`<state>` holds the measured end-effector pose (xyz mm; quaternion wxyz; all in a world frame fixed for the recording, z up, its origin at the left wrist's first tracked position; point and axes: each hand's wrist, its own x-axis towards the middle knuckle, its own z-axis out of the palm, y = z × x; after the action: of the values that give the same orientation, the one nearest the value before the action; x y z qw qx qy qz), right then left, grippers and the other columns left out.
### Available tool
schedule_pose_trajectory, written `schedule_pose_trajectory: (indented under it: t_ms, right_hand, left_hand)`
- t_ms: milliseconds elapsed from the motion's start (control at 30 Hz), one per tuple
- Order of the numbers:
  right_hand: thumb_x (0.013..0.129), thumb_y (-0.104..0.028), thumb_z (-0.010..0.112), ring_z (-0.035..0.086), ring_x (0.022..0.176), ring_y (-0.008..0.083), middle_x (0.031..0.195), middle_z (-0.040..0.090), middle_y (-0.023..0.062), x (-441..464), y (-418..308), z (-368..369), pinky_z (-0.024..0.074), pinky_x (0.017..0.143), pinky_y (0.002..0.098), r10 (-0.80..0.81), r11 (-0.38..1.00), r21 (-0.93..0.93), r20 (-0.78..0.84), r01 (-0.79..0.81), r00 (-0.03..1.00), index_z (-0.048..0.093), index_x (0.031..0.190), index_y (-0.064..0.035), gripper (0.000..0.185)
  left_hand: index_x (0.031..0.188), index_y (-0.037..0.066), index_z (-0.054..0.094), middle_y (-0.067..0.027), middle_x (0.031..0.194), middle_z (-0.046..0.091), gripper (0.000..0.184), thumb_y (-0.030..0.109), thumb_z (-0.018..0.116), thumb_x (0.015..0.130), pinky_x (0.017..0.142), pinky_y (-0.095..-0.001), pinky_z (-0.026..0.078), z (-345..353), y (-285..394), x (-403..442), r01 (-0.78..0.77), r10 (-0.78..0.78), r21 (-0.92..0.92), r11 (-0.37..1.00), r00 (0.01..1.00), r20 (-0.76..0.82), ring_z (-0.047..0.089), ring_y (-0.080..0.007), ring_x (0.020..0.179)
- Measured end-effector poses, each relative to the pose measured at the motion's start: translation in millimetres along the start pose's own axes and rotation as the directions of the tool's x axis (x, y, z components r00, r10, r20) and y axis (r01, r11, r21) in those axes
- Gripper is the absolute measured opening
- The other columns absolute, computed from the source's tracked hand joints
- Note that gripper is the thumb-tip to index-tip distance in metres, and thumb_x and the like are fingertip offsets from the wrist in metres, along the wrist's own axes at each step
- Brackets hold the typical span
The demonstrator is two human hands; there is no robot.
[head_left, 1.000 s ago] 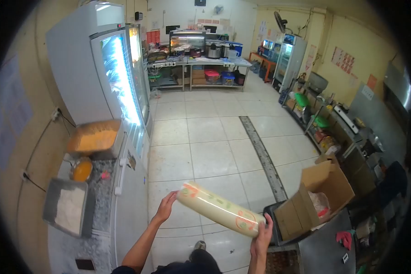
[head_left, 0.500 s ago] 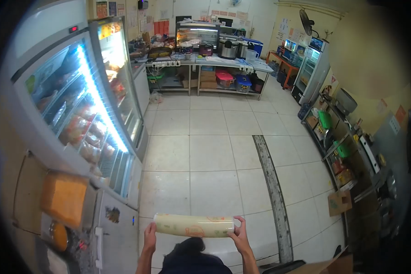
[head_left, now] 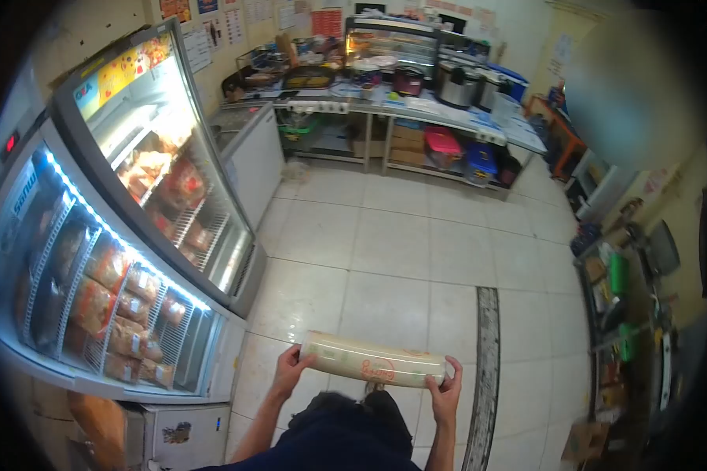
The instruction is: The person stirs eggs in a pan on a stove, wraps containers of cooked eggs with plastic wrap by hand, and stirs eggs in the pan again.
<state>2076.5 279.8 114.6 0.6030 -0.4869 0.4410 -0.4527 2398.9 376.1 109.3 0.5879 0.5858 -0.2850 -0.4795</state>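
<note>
A thick, glossy roll of cream plastic film (head_left: 346, 358) with red and green print stretches across in front of my body, its right end a little lower. My left hand (head_left: 291, 369) is closed around the left end, thumb toward the near side. At the right end, my right hand (head_left: 445, 386) grips the roll with fingers and thumb. The roll is held up above the tiled floor (head_left: 393, 302), and my dark clothing and a leg show just below it.
To the left stand a lit display fridge (head_left: 212, 345) with bagged food and a taller glass-door fridge (head_left: 247, 267). A long worktable (head_left: 377, 110) with cookers crosses the back. A dark drain strip (head_left: 485, 369) runs along the floor; shelving (head_left: 593, 314) lines the right.
My view has turned left, and the fridges fill more of it. The roll has gone from nearly level to sloping down rightward in view, still held by both hands.
</note>
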Motion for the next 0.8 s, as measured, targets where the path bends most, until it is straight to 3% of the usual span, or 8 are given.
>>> schedule_pose_trajectory:
  t_ms: [100, 267, 467, 567, 633, 700, 733, 800]
  right_hand:
    - [0.080, 0.001, 0.063, 0.057, 0.097, 0.0185, 0.104, 0.060, 0.0157, 133.1, -33.9, 43.8, 0.0452, 0.087, 0.0324, 0.080, 0.990, 0.103, 0.152, -0.096, 0.985, 0.028, 0.130, -0.0076, 0.062]
    - [0.081, 0.004, 0.060, 0.055, 0.102, 0.0189, 0.110, 0.057, 0.0167, 358.7, -32.3, 115.2, 0.0441, 0.088, 0.0298, 0.077, 0.996, 0.008, 0.458, -0.091, 0.885, 0.030, 0.128, -0.0063, 0.057]
    - [0.082, 0.005, 0.058, 0.054, 0.104, 0.0195, 0.114, 0.054, 0.0162, 580.6, -23.8, 230.0, 0.0433, 0.090, 0.0302, 0.032, 0.998, 0.035, 0.443, -0.053, 0.896, 0.030, 0.129, -0.0043, 0.055]
    - [0.082, 0.005, 0.058, 0.052, 0.106, 0.0200, 0.116, 0.052, 0.0166, 676.2, -37.9, 271.3, 0.0433, 0.091, 0.0309, 0.021, 1.000, 0.004, 0.400, -0.025, 0.916, 0.028, 0.130, -0.0041, 0.057]
    - [0.082, 0.005, 0.058, 0.051, 0.108, 0.0205, 0.116, 0.052, 0.0171, 743.1, -52.5, 304.6, 0.0430, 0.091, 0.0322, -0.001, 0.997, 0.077, 0.361, -0.029, 0.933, 0.029, 0.129, -0.0039, 0.056]
    - [0.082, 0.004, 0.058, 0.050, 0.108, 0.0212, 0.117, 0.051, 0.0175, 818.8, -51.5, 333.5, 0.0424, 0.092, 0.0335, -0.028, 0.994, 0.105, 0.339, -0.008, 0.940, 0.030, 0.129, -0.0037, 0.055]
    - [0.082, 0.003, 0.058, 0.050, 0.108, 0.0214, 0.118, 0.051, 0.0178, 858.8, -46.1, 346.9, 0.0422, 0.093, 0.0340, -0.030, 0.994, 0.112, 0.310, -0.006, 0.950, 0.030, 0.129, -0.0038, 0.055]
    - [0.082, 0.001, 0.059, 0.050, 0.108, 0.0218, 0.119, 0.051, 0.0177, 940.5, -35.1, 375.2, 0.0408, 0.094, 0.0348, -0.028, 0.994, 0.107, 0.284, -0.003, 0.959, 0.031, 0.129, -0.0044, 0.055]
  left_hand:
    - [0.101, -0.001, 0.058, -0.0039, 0.091, 0.062, 0.022, 0.010, 0.064, 0.083, 0.078, -0.0238, 0.043, -0.1, 26.3, 80.0, -0.079, 0.074, -0.019, 0.997, 0.979, -0.188, 0.056, -0.0100, 0.083]
    - [0.108, -0.001, 0.054, -0.0074, 0.102, 0.062, 0.026, 0.008, 0.061, 0.085, 0.083, -0.0255, 0.044, -24.7, 48.2, 249.2, -0.059, 0.017, -0.138, 0.989, 0.958, -0.285, 0.058, -0.0125, 0.093]
    - [0.120, -0.008, 0.043, -0.0106, 0.103, 0.061, 0.042, 0.016, 0.058, 0.089, 0.086, -0.0269, 0.044, -67.5, 80.1, 495.8, -0.061, -0.039, -0.148, 0.987, 0.803, -0.594, 0.058, -0.0143, 0.096]
    - [0.121, -0.009, 0.040, -0.0112, 0.102, 0.061, 0.044, 0.017, 0.057, 0.090, 0.083, -0.0255, 0.046, -88.5, 147.7, 616.9, -0.085, -0.013, -0.214, 0.973, 0.907, -0.421, 0.058, -0.0152, 0.094]
    - [0.123, -0.003, 0.038, -0.0115, 0.100, 0.062, 0.044, 0.015, 0.058, 0.089, 0.079, -0.0262, 0.048, -112.6, 153.2, 701.1, -0.104, -0.002, -0.224, 0.969, 0.903, -0.429, 0.059, -0.0164, 0.093]
    - [0.127, 0.003, 0.037, -0.0116, 0.101, 0.062, 0.048, 0.009, 0.061, 0.086, 0.080, -0.0278, 0.048, -117.3, 185.6, 784.2, -0.132, 0.075, -0.197, 0.971, 0.958, -0.275, 0.060, -0.0169, 0.092]
    - [0.133, 0.007, 0.032, -0.0131, 0.107, 0.059, 0.060, 0.002, 0.064, 0.082, 0.086, -0.0294, 0.046, -118.8, 199.9, 823.2, -0.147, 0.098, -0.184, 0.972, 0.963, -0.250, 0.058, -0.0175, 0.097]
    - [0.132, 0.006, 0.033, -0.0135, 0.111, 0.057, 0.061, 0.001, 0.064, 0.081, 0.089, -0.0298, 0.045, -120.7, 226.9, 902.9, -0.199, 0.161, -0.152, 0.968, 0.959, -0.234, 0.056, -0.0177, 0.101]
